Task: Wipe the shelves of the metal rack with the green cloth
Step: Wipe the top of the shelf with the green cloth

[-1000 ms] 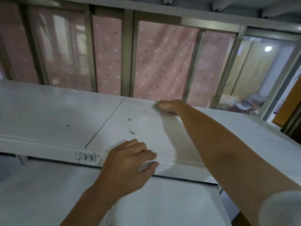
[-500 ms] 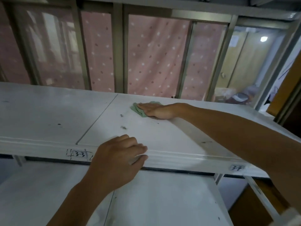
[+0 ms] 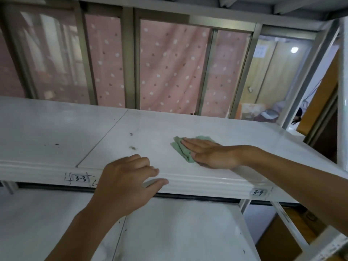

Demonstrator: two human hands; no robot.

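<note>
Labels on the shelf lip: a 3-3 tag and, I think, a 3-4 tag. I've got my right hand flat, fingers together, pressing the green cloth onto that shelf; my left hand grips the lip.

A white upper shelf spans the middle of the frame, with a seam crossing it left of centre. Right of centre, a green cloth lies on it under the flat right hand, with dark specks of dirt to the cloth's left. At lower centre the left hand grips the front lip between two handwritten labels.
</note>
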